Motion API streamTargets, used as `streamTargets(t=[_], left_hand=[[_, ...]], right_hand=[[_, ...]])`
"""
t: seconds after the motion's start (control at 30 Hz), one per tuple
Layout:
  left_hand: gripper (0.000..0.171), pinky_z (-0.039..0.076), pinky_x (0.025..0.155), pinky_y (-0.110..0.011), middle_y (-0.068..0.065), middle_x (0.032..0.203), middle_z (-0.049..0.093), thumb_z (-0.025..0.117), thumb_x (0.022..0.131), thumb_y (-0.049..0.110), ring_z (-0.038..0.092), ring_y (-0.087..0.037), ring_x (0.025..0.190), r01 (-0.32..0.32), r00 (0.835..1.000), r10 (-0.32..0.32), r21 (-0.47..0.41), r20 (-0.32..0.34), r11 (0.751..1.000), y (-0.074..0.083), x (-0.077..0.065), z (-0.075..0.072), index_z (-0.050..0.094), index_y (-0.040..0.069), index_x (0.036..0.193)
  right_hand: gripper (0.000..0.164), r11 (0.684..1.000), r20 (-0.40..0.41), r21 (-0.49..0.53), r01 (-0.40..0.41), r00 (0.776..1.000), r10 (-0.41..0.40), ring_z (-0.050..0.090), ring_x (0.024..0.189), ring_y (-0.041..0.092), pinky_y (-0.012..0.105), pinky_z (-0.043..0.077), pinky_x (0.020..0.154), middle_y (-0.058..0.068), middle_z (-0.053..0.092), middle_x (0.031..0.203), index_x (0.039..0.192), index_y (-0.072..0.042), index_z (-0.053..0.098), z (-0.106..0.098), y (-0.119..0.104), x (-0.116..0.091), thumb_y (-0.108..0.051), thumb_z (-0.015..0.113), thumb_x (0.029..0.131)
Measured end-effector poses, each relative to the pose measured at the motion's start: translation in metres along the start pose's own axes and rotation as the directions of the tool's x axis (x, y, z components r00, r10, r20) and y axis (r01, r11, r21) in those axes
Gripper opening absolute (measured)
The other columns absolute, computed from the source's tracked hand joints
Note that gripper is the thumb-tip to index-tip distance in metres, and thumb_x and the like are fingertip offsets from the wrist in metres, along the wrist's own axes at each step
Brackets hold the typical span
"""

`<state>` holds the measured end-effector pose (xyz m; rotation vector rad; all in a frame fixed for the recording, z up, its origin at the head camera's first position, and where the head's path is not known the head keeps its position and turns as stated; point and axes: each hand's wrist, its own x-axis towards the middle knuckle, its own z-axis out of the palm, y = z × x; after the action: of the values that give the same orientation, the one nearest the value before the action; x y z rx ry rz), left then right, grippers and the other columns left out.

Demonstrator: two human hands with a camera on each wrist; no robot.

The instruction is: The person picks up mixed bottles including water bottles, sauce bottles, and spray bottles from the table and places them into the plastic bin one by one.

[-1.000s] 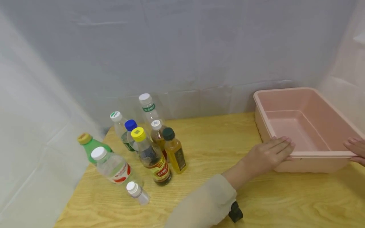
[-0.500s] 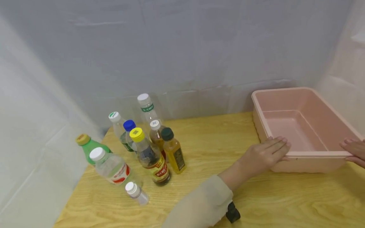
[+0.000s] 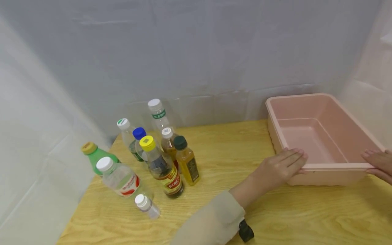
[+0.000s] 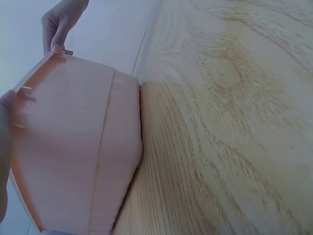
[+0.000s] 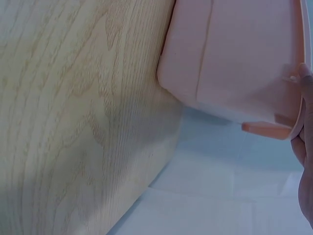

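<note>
A pink plastic basin [image 3: 337, 166] stands on the wooden table at the right, with no contents visible inside. My left hand [image 3: 281, 166] grips its near left corner, fingers over the rim and thumb on the outer side. My right hand [image 3: 379, 163], partly cut off by the frame edge, holds the near right corner in the same way. From the left wrist view, the basin's outer wall [image 4: 73, 122] appears beside the tabletop, with the right hand [image 4: 63, 22] on the far end of the rim. The right wrist view shows the right thumb [image 5: 305, 71] under the rim.
Several bottles cluster at the left: a yellow-capped dark sauce bottle [image 3: 171, 180], a green-capped oil bottle [image 3: 188, 166], a green bottle [image 3: 99, 156], a clear bottle [image 3: 120, 178] and a small white-capped bottle [image 3: 148, 206]. A sheeted wall [image 3: 214, 61] rises behind the table.
The basin has slid slightly left along the table, and both hands have moved with it. The bottles keep their places.
</note>
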<state>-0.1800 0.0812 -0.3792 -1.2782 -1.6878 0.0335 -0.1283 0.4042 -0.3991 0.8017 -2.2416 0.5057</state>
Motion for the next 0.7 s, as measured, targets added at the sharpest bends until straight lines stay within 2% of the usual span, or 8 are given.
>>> streamTargets(t=[0.1,0.2,0.33,0.43,0.53,0.6,0.63,0.7], left_hand=[[0.037,0.035,0.108,-0.027,0.0,0.121,0.064,0.047,0.098,0.037,0.06,-0.012,0.114,0.007,1.0,-0.007,-0.011,-0.002,1.0,-0.001,-0.003,-0.002,0.066,0.013,0.119],[0.037,0.035,0.109,-0.027,-0.001,0.121,0.064,0.048,0.098,0.037,0.06,-0.012,0.114,0.019,1.0,-0.019,-0.026,0.0,0.999,-0.002,-0.005,-0.004,0.066,0.012,0.119],[0.037,0.035,0.109,-0.028,-0.001,0.12,0.065,0.05,0.097,0.037,0.06,-0.013,0.115,0.031,1.0,-0.031,-0.046,-0.002,0.998,-0.003,-0.007,-0.005,0.066,0.011,0.118],[0.037,0.035,0.109,-0.028,-0.002,0.12,0.065,0.05,0.097,0.037,0.059,-0.014,0.115,0.045,0.999,-0.044,-0.066,0.004,0.997,-0.002,-0.01,-0.005,0.066,0.011,0.118],[0.037,0.035,0.109,-0.029,-0.002,0.12,0.065,0.051,0.097,0.036,0.059,-0.014,0.115,0.058,0.998,-0.058,-0.083,0.008,0.995,-0.002,-0.013,-0.006,0.066,0.011,0.118],[0.036,0.035,0.109,-0.029,-0.002,0.119,0.065,0.051,0.096,0.036,0.06,-0.014,0.115,0.061,0.998,-0.061,-0.08,0.001,0.995,-0.002,-0.014,-0.009,0.067,0.011,0.117],[0.036,0.035,0.109,-0.029,-0.002,0.119,0.065,0.052,0.096,0.036,0.059,-0.014,0.115,0.064,0.998,-0.065,-0.076,-0.001,0.995,-0.002,-0.014,-0.011,0.067,0.011,0.117],[0.036,0.035,0.109,-0.029,-0.002,0.119,0.065,0.052,0.096,0.036,0.059,-0.014,0.115,0.07,0.997,-0.071,-0.073,-0.003,0.995,-0.002,-0.015,-0.014,0.067,0.01,0.117]], right_hand=[[0.042,1.0,-0.005,-0.013,0.019,1.0,-0.019,0.024,0.125,-0.021,0.008,0.01,0.11,-0.04,0.027,0.136,0.138,-0.048,0.032,-0.001,-0.003,0.003,-0.05,0.034,0.097],[0.045,0.999,-0.034,-0.028,0.039,0.999,-0.04,0.029,0.125,-0.02,0.009,0.015,0.111,-0.037,0.032,0.136,0.139,-0.036,0.042,-0.002,-0.008,0.005,-0.051,0.037,0.096],[0.045,0.997,-0.055,-0.031,0.069,0.996,-0.07,0.032,0.126,-0.017,0.01,0.019,0.111,-0.033,0.036,0.137,0.137,-0.028,0.046,-0.002,-0.014,0.009,-0.046,0.039,0.097],[0.047,0.97,0.04,-0.156,0.188,0.982,-0.184,0.026,0.137,-0.003,0.021,0.015,0.117,-0.017,0.029,0.149,0.145,-0.021,0.033,-0.006,-0.016,0.009,-0.04,0.029,0.103],[0.048,0.937,0.104,-0.215,0.274,0.961,-0.257,0.02,0.141,0.005,0.027,0.013,0.119,-0.007,0.022,0.153,0.148,-0.014,0.025,-0.009,-0.019,0.009,-0.035,0.023,0.104],[0.05,0.942,0.104,-0.203,0.267,0.962,-0.251,0.022,0.14,0.006,0.026,0.013,0.119,-0.006,0.025,0.152,0.146,-0.007,0.033,-0.01,-0.022,0.009,-0.035,0.024,0.105],[0.049,0.963,0.077,-0.157,0.217,0.975,-0.207,0.025,0.138,0.0,0.022,0.014,0.117,-0.012,0.028,0.15,0.143,-0.007,0.039,-0.009,-0.024,0.009,-0.036,0.027,0.104],[0.05,0.982,0.044,-0.1,0.162,0.986,-0.158,0.03,0.134,-0.005,0.017,0.018,0.115,-0.016,0.033,0.146,0.135,-0.003,0.05,-0.008,-0.027,0.01,-0.036,0.03,0.103]])
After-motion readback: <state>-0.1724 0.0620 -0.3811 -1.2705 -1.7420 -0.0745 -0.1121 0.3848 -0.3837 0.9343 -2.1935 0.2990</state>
